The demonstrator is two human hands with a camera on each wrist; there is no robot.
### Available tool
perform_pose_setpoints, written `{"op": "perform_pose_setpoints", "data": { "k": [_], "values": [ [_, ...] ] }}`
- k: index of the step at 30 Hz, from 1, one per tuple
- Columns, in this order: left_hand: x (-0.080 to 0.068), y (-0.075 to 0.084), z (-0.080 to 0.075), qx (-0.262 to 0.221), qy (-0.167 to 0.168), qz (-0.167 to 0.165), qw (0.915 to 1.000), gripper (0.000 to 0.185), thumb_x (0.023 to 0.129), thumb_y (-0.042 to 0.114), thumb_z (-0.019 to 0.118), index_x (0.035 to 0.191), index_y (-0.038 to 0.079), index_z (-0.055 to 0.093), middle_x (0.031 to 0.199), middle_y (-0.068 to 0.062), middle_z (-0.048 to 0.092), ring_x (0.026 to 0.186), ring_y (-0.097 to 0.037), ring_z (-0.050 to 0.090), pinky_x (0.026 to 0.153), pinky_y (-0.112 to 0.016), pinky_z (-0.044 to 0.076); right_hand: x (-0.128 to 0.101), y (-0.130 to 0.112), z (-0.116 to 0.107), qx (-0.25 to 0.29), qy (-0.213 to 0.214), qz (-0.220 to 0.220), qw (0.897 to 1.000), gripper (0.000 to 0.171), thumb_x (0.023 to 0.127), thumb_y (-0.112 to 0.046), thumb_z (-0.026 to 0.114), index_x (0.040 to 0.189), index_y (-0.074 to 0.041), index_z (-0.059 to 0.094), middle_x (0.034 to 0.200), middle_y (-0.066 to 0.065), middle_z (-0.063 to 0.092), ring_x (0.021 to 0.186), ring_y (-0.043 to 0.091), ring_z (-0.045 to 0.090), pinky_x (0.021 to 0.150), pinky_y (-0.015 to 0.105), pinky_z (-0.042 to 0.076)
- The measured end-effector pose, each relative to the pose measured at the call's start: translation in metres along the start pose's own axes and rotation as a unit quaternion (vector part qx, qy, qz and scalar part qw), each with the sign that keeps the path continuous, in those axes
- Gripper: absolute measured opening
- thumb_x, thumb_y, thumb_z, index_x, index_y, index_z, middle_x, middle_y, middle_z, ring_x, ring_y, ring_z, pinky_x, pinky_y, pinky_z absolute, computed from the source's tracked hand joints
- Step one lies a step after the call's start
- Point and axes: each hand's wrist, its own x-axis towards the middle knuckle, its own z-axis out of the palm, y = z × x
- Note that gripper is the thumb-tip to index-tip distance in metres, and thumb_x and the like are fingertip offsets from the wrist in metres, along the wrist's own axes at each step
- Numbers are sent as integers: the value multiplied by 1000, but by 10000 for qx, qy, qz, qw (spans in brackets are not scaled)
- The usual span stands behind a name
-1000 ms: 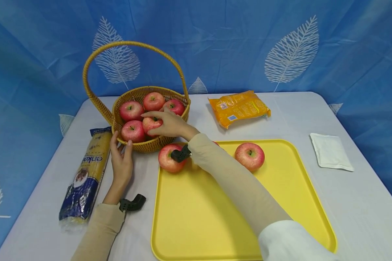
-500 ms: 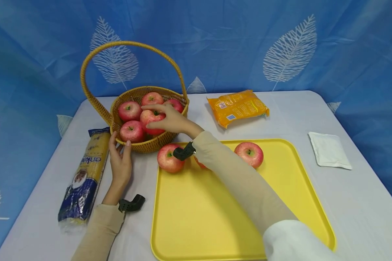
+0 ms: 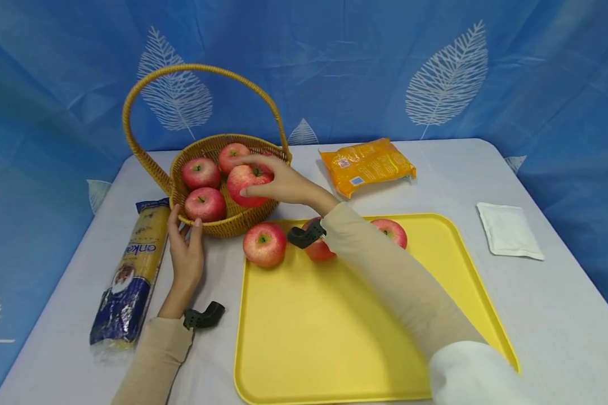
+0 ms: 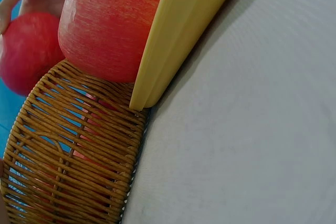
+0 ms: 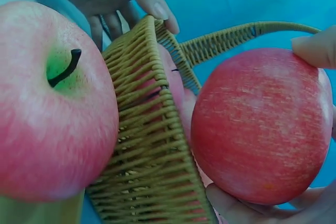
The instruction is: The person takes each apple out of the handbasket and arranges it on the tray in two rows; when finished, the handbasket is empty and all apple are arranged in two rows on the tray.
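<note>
In the head view, my right hand (image 3: pixel 291 183) grips a red apple (image 3: pixel 243 184) between thumb and fingers, over the right part of the wicker basket (image 3: pixel 235 226). This apple (image 5: pixel 262 129) fills the right side of the right wrist view. My left hand (image 3: pixel 187 259) holds the basket's front-left rim, its fingertips at the edge and other fingers against the outer wall. Inside the basket sit several more apples (image 3: pixel 205 203), one partly behind my right hand. Three apples stand along the far edge of the yellow tray (image 3: pixel 304 337); my right forearm and wrist camera partly cover two.
A blue-and-yellow pasta packet (image 3: pixel 129 275) lies left of my left hand. Behind the tray is an orange packet (image 3: pixel 367 166), and a white sachet (image 3: pixel 509 230) lies to its right. The basket's tall handle (image 3: pixel 202 67) arches over the apples.
My right hand has lifted the apple from among the others and shifted it slightly right. More of the tray's middle apple shows, less of the right one. My left hand stays at the rim.
</note>
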Motion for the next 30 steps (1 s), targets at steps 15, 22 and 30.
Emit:
{"op": "perform_pose_setpoints", "data": {
  "k": [15, 22, 30],
  "values": [
    [2, -14, -1, 112, 63, 52, 9999, 56, 95, 23, 44, 144, 14, 19, 148, -4, 22, 129, -30, 35, 103, -50, 32, -41, 23, -37, -98, -137, 724, 9972, 53, 81, -23, 66, 130, -20, 48, 133, -2, 47, 111, 17, 48, 95, 34, 43],
    [3, -14, 0, 142, 63, 85, 9998, 55, 95, 23, 44, 144, 15, 19, 148, -4, 22, 128, -29, 36, 102, -47, 34, -75, 25, -73, -630, -314, 1340, 9885, 53, 82, -27, 66, 130, -30, 47, 135, -5, 43, 116, 17, 45, 95, 40, 42],
    [4, -14, 2, -7, 80, 135, 9999, 56, 94, 20, 45, 144, 13, 19, 148, -7, 23, 127, -30, 36, 101, -43, 34, -126, 48, -111, -984, -99, 1703, 9804, 53, 81, -30, 67, 129, -28, 47, 136, -4, 41, 117, 19, 43, 96, 43, 41]
  ]
}}
